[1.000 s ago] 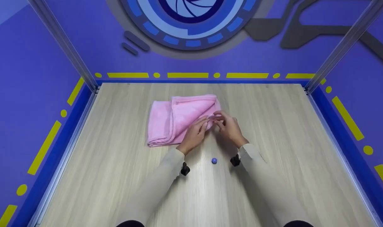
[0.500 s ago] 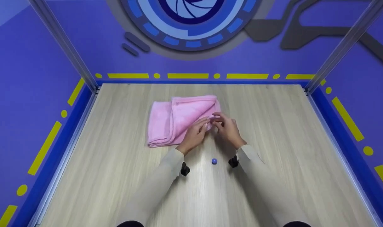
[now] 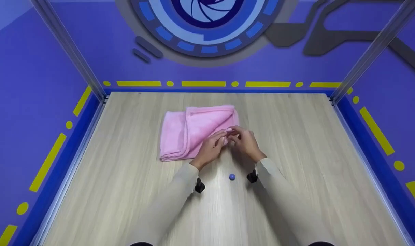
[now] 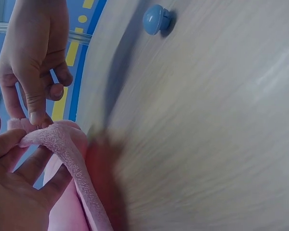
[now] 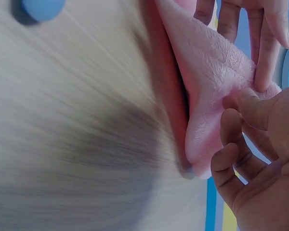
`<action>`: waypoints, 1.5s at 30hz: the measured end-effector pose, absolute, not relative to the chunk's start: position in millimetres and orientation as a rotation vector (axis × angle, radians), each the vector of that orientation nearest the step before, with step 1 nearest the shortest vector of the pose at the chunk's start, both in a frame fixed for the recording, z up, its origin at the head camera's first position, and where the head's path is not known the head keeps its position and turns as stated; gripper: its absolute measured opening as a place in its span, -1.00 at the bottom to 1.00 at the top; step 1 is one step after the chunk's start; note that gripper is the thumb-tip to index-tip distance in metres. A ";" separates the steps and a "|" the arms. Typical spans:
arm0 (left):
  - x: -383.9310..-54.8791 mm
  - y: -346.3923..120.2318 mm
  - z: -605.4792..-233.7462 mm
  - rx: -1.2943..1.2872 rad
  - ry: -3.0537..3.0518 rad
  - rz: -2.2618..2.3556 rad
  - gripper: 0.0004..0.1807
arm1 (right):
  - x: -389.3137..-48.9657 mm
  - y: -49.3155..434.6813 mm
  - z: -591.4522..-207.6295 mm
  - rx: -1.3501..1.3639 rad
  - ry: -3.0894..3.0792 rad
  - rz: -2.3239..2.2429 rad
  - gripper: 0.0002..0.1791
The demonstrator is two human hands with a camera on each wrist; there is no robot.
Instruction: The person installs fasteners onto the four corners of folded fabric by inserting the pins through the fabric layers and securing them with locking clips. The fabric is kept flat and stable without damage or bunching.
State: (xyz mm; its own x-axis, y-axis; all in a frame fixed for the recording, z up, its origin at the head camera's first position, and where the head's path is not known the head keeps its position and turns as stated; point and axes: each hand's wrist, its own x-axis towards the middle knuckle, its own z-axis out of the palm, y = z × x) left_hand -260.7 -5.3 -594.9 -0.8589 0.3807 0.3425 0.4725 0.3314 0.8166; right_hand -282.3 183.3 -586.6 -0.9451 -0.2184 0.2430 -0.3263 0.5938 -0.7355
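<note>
A folded pink plush blanket lies on the wooden table, its right part turned back along a diagonal. My left hand pinches the blanket's near right corner between thumb and fingers. Close beside it, my right hand pinches at the same raised corner with thumb and forefinger. In the left wrist view a thin pin-like sliver shows under the right thumb, at the fabric edge; the rest of it is hidden. In the right wrist view, the right thumb and fingertips press into the blanket, and the other fingers curl loosely.
A small blue mushroom-shaped cap lies on the table between the forearms, nearer the body than the blanket. Blue-purple panels with yellow marks stand at the back and both sides, with metal posts at the corners.
My right fingertips have come slightly down and nearer to the left ones at the blanket's corner. The left hand keeps its hold, and the blue cap stays put.
</note>
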 end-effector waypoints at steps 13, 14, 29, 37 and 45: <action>-254.2 -12.7 -595.5 -0.760 -2.550 -1.569 -0.58 | -273.6 182.1 -588.5 0.439 -2.654 1.385 -0.68; -254.1 -12.8 -595.8 -0.763 -2.553 -1.566 -0.58 | -272.9 181.9 -588.8 0.438 -2.654 1.378 -0.68; -251.9 -9.3 -595.8 -0.813 -2.544 -1.540 -0.59 | -274.0 180.1 -593.7 0.441 -2.644 1.336 -0.69; -251.4 -7.5 -596.8 -0.820 -2.551 -1.495 -0.58 | -275.6 179.0 -590.1 0.411 -2.685 1.282 -0.77; -253.8 -4.6 -595.9 -0.857 -2.513 -1.506 -0.57 | -277.9 180.5 -584.6 0.354 -2.714 1.190 -0.87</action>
State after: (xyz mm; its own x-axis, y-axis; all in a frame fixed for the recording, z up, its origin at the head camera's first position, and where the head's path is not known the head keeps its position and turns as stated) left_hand -253.8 -4.6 -595.9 -0.8386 0.4175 0.3499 0.5054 0.3567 0.7857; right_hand -277.9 180.5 -584.6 -0.9597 -0.1523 0.2361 -0.2768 0.6560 -0.7022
